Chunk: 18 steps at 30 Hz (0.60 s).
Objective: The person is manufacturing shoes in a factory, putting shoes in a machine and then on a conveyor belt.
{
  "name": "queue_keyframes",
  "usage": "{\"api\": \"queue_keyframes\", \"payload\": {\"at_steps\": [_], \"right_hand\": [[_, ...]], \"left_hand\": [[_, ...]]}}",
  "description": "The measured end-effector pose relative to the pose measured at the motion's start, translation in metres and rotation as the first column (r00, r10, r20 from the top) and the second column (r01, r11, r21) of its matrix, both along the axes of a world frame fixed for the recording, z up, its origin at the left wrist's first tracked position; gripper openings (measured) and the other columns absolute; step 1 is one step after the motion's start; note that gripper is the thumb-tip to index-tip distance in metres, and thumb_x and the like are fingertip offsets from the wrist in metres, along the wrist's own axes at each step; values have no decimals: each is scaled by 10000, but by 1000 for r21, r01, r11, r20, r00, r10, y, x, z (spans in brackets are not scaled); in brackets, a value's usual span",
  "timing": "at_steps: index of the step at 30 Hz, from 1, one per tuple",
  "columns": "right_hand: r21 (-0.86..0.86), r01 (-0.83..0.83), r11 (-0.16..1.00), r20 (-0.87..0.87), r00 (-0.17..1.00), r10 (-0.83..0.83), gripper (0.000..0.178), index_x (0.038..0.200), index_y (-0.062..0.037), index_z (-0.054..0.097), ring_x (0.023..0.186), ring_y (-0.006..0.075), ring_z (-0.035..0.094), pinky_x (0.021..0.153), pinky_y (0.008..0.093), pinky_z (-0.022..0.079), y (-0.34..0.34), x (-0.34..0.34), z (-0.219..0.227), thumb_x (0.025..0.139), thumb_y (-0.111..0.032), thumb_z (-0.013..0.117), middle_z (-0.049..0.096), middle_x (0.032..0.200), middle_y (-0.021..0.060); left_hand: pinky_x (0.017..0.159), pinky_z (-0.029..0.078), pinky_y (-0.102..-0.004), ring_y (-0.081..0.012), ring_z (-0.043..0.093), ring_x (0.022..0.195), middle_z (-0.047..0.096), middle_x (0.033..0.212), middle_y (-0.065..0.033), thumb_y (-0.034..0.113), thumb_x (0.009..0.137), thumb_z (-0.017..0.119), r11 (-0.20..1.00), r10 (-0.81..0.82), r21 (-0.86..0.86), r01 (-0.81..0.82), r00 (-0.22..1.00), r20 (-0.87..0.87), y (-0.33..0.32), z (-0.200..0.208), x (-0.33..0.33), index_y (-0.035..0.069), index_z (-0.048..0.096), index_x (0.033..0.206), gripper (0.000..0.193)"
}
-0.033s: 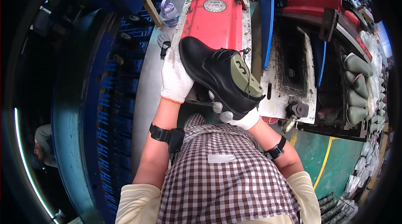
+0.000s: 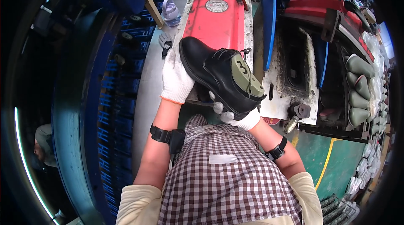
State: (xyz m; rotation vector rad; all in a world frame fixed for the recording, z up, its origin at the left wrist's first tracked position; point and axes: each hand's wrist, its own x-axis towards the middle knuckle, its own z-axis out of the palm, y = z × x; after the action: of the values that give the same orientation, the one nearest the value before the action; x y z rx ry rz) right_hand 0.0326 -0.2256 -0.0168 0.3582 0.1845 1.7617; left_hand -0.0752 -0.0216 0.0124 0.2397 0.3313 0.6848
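Note:
A black lace-up shoe (image 2: 206, 66) is held tilted in front of my apron, its toe toward the upper left. An olive-green shoe last (image 2: 243, 73) fills its opening, and dark laces are tied over it. My left hand (image 2: 176, 78), in a white knit glove with an orange cuff, is closed against the toe end and sole edge. My right hand (image 2: 247, 120) grips the heel end from below. Its grey-tipped fingers curl up along the sole's near side, while the shoe covers the rest of them.
Beyond the shoe lies a red machine cover (image 2: 216, 19). A pale purple bottle (image 2: 170, 12) stands on the metal bench (image 2: 148, 86), near a grey-and-black glove-like item (image 2: 166, 44). At right are a blue-sided machine (image 2: 270, 27) and several green lasts (image 2: 358, 99). Another person (image 2: 44, 141) is far left.

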Motion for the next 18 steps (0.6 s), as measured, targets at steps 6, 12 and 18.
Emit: {"api": "queue_keyframes", "payload": {"at_steps": [6,12,18], "right_hand": [[40,-38,998,6,999,38,675,1561,-154,410,1130,428,556,738,484,547,5,-8,-12,1027,-558,485,464,1500,251],[32,-90,995,24,996,89,703,1582,-146,369,1087,447,570,711,485,559,4,-11,-8,1035,-576,466,488,1431,299],[90,-95,991,79,993,88,796,1611,-150,337,1046,489,618,641,510,563,10,-13,-1,1015,-665,449,514,1370,337]], "left_hand": [[1209,381,-508,-338,512,1402,534,1508,-177,241,1081,377,999,-36,39,30,987,159,1,0,-20,59,449,1524,485],[1247,328,-463,-319,412,1486,408,1607,-165,82,908,534,901,-23,430,54,997,-77,-17,22,-39,56,274,1622,760],[1249,313,-402,-260,347,1520,315,1653,-131,48,789,663,641,63,740,203,947,-314,-27,34,-57,86,81,1673,1059]]}}
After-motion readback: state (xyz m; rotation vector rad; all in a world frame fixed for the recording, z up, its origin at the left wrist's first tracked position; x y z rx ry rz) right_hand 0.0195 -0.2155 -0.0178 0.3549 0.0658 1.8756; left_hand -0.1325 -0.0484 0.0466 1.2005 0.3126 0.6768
